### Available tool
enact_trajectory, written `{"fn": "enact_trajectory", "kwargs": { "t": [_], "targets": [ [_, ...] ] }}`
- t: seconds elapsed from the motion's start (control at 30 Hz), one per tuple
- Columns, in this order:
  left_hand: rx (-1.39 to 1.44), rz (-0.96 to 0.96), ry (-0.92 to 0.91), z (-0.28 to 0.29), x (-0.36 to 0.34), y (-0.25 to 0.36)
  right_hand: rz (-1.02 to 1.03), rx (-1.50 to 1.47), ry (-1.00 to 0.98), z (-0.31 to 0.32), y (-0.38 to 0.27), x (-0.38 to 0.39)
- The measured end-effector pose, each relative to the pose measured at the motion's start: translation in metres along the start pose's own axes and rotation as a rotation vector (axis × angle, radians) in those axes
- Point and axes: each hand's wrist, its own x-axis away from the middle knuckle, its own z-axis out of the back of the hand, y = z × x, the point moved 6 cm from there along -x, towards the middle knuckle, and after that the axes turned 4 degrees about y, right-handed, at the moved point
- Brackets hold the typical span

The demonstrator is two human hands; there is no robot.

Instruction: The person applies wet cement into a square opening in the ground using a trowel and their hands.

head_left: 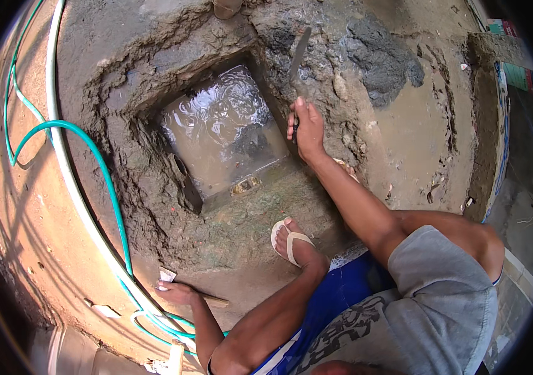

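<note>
My right hand (pixel 309 128) is closed round the dark handle of a knife-like tool. Its long, narrow grey blade (pixel 300 55) points away from me, over the right rim of a square pit. Muddy, rippling water (pixel 223 125) stands in the pit, with a dark lump of mud in it. Low on the left, my left hand (pixel 179 292) is near the ground, its fingers closed on a small whitish flat piece (pixel 166 276). Whether that piece is tile or something else is unclear.
Wet grey mortar (pixel 382 59) is heaped beyond the pit's right side. A pale pipe (pixel 54 94) and a green hose (pixel 107 175) curve along the left. My sandalled foot (pixel 294 240) rests at the near edge. Rough mud rings the pit; a low wall (pixel 485 112) stands right.
</note>
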Motion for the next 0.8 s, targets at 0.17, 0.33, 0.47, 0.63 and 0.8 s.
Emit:
{"fn": "enact_trajectory", "kwargs": {
  "t": [0.17,0.33,0.47,0.63,0.8],
  "targets": [
    [0.025,0.006,-0.014,0.001,-0.002,-0.002,-0.379,0.340,-0.209,-0.063,0.140,0.020],
    [0.044,-0.008,-0.010,-0.006,-0.001,-0.007,-0.313,0.799,-0.112,-0.083,0.220,-0.030],
    [0.057,-0.021,0.005,-0.010,-0.002,-0.014,-0.292,0.827,-0.099,-0.099,0.245,-0.061],
    [0.060,-0.013,-0.010,-0.010,-0.005,-0.019,-0.302,0.823,-0.133,-0.107,0.254,-0.066],
    [0.092,0.025,-0.033,-0.013,-0.006,-0.020,-0.207,0.886,0.008,-0.093,0.245,-0.067]
  ]
}}
